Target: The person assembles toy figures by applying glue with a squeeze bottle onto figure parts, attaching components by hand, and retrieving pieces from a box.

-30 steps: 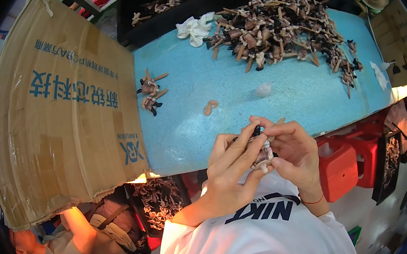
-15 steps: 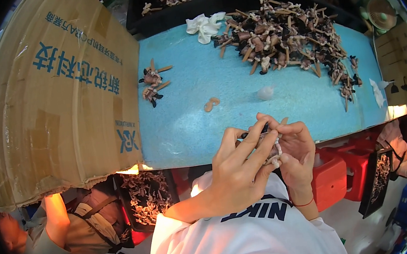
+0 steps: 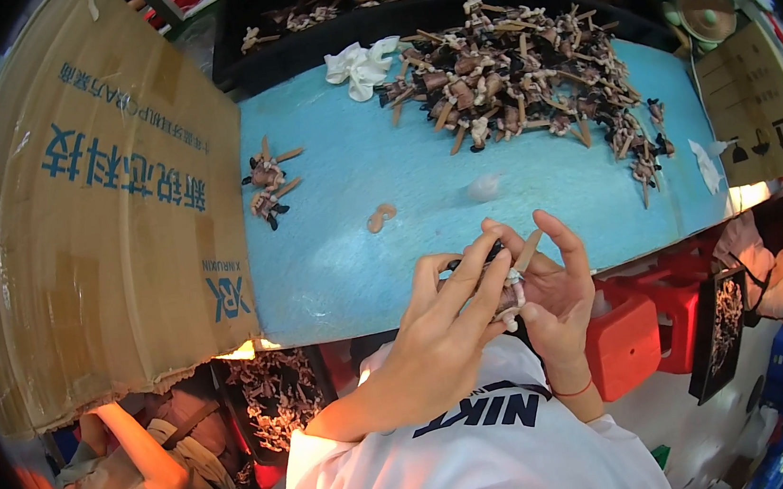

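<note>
My left hand (image 3: 443,325) and my right hand (image 3: 554,289) meet just over the near edge of the light blue table (image 3: 345,259). Together they hold a small doll figure (image 3: 510,280) with tan limbs and a dark part; one tan limb sticks up between my fingers. Most of the figure is hidden by my fingers. A big heap of similar doll parts (image 3: 517,78) lies at the far right of the table. Two assembled small figures (image 3: 266,186) lie at the table's left side.
A large cardboard box (image 3: 92,209) stands at the left of the table. A white cloth (image 3: 358,62), a pale round piece (image 3: 486,187) and two tan bits (image 3: 379,217) lie on the table. Red stools (image 3: 625,334) sit below. Another person (image 3: 148,471) crouches at lower left.
Both hands stay joined on the small figure near the table edge; the fingers have shifted slightly on it. The view has tilted a little.
</note>
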A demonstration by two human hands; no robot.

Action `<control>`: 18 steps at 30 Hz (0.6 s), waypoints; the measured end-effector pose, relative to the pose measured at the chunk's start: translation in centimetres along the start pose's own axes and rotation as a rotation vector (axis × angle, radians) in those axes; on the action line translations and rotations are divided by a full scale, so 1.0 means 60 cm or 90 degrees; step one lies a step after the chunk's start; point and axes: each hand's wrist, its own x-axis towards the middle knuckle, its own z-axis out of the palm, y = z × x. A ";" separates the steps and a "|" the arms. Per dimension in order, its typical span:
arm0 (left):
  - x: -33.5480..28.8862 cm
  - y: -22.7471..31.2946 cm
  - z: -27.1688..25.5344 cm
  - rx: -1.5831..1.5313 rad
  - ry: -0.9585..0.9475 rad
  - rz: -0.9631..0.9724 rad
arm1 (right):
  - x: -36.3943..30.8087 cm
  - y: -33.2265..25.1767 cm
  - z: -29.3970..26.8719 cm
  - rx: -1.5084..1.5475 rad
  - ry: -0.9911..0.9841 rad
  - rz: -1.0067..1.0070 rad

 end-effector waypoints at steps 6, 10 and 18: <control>-0.002 0.000 -0.006 -0.038 -0.030 -0.007 | -0.002 -0.003 -0.003 -0.040 -0.041 -0.027; 0.002 0.001 -0.008 -0.073 -0.027 -0.026 | -0.007 -0.003 -0.006 -0.035 -0.041 -0.034; 0.011 0.008 -0.002 -0.054 0.006 -0.028 | -0.004 -0.004 -0.015 -0.046 -0.080 -0.083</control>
